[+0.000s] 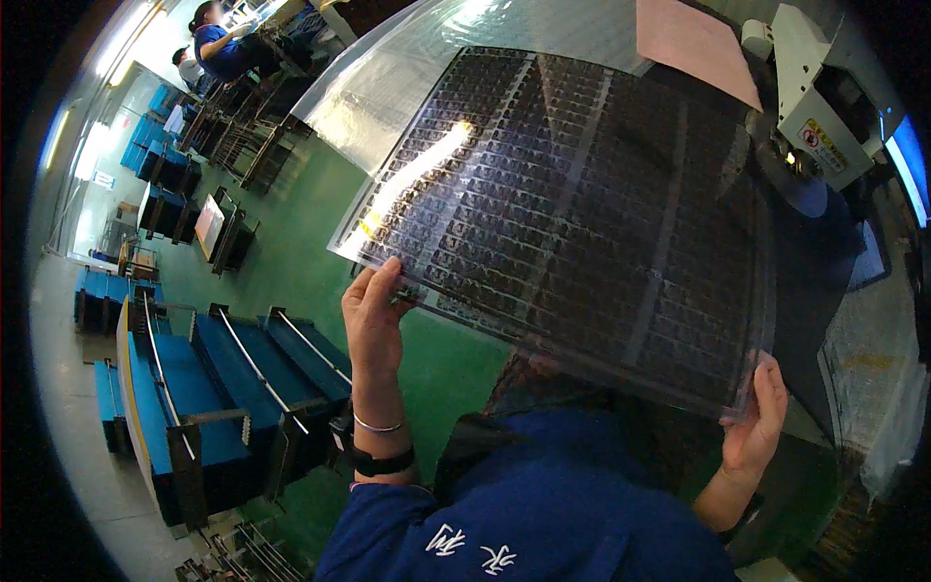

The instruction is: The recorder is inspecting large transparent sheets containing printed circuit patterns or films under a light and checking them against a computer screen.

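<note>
Stretched between my hands is a large transparent film sheet (582,213) printed with rows of small dark repeated patterns and several lighter strips. A bright light reflection runs along its left side. My left hand (375,315) pinches the sheet's near left edge, thumb and fingers pressed together. At the near right corner, my right hand (758,407) grips the film in the same way. Seen through the sheet, the surface behind it looks dark. Beyond its far edge lies clear plastic wrapping (388,97), and a pink sheet (693,48) is at the far right.
On the right stands a white machine (824,107) with a warning label, near a lit screen (910,165). Blue racks (242,388) with metal rods stand on the green floor at left. More racks (165,165) are farther back, where people (228,48) sit.
</note>
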{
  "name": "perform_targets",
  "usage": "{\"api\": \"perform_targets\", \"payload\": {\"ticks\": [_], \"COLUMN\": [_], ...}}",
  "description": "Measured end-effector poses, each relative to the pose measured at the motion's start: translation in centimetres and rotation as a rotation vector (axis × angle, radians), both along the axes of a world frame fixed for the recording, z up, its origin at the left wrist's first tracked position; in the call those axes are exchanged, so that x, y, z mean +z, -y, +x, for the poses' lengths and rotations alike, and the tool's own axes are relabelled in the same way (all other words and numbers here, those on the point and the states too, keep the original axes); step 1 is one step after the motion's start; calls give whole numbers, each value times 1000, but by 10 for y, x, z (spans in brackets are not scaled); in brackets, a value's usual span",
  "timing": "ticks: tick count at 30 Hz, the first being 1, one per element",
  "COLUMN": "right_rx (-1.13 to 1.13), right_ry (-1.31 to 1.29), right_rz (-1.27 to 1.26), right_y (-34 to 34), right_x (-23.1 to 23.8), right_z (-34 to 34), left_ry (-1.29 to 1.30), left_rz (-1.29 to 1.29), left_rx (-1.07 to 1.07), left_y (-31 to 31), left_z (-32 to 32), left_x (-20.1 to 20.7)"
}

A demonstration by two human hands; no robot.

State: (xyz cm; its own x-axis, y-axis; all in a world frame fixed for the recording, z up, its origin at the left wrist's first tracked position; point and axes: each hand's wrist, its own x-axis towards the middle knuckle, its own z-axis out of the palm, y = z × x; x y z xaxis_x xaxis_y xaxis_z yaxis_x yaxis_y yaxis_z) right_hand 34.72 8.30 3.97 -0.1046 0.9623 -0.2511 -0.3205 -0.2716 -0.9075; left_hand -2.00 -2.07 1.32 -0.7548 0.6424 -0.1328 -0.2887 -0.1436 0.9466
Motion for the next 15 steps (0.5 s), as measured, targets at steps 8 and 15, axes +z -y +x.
{"api": "perform_targets", "payload": {"ticks": [8,15], "right_rx": [9,9], "right_ry": [-36,-32], "right_rz": [-78,-83], "right_y": [1,-3], "right_x": [6,3], "right_z": [-9,-6], "left_ry": [-70,-107], "left_rz": [-86,-84], "left_rx": [7,-29], "left_y": [-6,-4], "left_z": [12,4], "left_x": [8,0]}}
